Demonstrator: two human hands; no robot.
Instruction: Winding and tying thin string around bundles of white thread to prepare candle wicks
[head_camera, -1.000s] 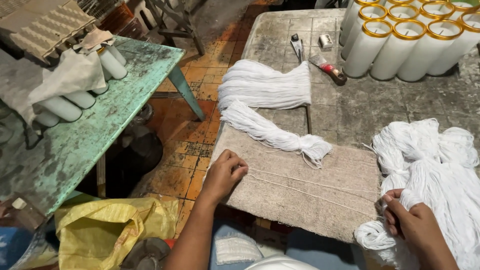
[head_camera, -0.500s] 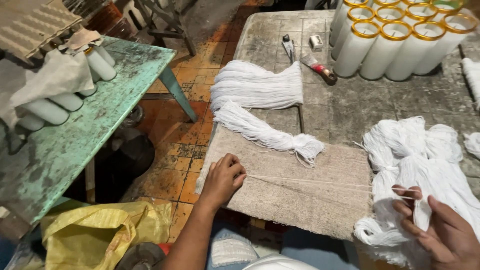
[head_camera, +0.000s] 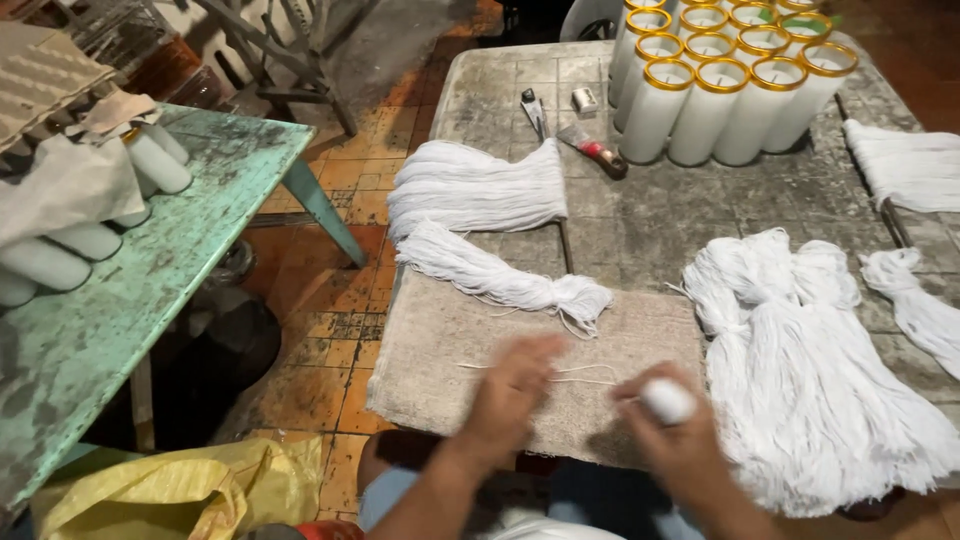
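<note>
My left hand (head_camera: 510, 395) is blurred over the coarse beige cloth (head_camera: 430, 340) at the table's near edge, touching thin white strings (head_camera: 575, 375) that lie across it. My right hand (head_camera: 665, 425) sits close beside it, closed around a small white rounded object (head_camera: 667, 400). A tied bundle of white string (head_camera: 500, 275) lies on the cloth just beyond my hands. A big heap of white string (head_camera: 800, 350) rests to the right of my right hand.
Several white candles with gold rims (head_camera: 720, 80) stand at the back of the grey stone table (head_camera: 650, 210). Another flat string bundle (head_camera: 480, 185), a tube (head_camera: 595, 150) and a rod lie nearby. A green table (head_camera: 150, 300) with white cylinders stands left; a yellow bag (head_camera: 170, 495) lies below.
My right hand moved left from the string heap toward my left hand and now holds a small white object. My left hand slid right along the strings. The view tilted.
</note>
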